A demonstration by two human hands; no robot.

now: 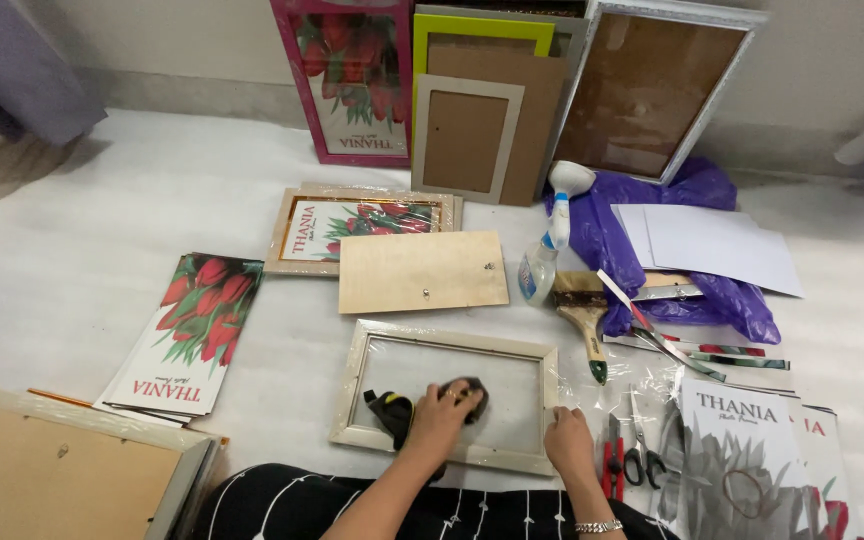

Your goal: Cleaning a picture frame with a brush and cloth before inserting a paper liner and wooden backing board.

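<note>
the pale wooden picture frame with a glass pane (362, 345) lies flat on the white floor covering (82, 240), right in front of the person's knees. the left hand (444, 408) presses a dark crumpled cloth (392, 410) onto the glass near the frame's lower edge, fingers curled over the cloth. the right hand (566, 437) rests on the frame's lower right corner, fingers bent and gripping the edge.

just beyond the frame's top edge lies a plain plywood backing board (422, 270), close but not touching. to the frame's right, near its top corner, a flat paintbrush with a wooden handle (582, 310) lies beside a clear spray bottle with a white trigger (544, 250). just beside the right hand lie red-handled pliers (613, 462) and small scissors (640, 455), crowding that side.

on the left, a stack of printed tulip sheets (197, 330) lies well apart from the frame, with a strip of bare floor covering between them. the largest open room is at the far left, above the tulip sheets.
</note>
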